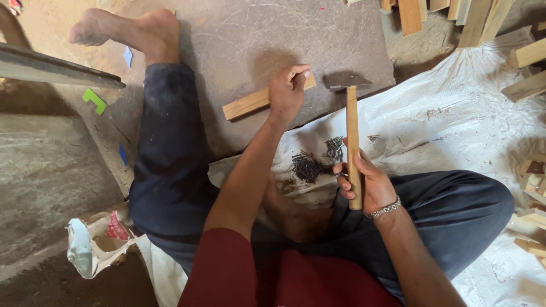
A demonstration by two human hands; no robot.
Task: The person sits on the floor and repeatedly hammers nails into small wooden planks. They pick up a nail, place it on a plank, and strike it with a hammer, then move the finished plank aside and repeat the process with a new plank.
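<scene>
From the head camera we look straight down at a person sitting on the floor. The left hand is pinched shut on top of a short wooden strip, pressing it onto a dark flat board that lies at twelve o'clock; whether the fingertips grip a nail we cannot tell. The right hand is clamped around the wooden handle of a hammer, whose metal head hangs at one o'clock, just beside the strip's right end and above the board's edge. Between the two hands, at the centre, we see a pile of dark nails on a white sheet. A bare foot rests at eleven o'clock. More wood pieces lie at two and three o'clock. A metal bracelet circles the right wrist.
</scene>
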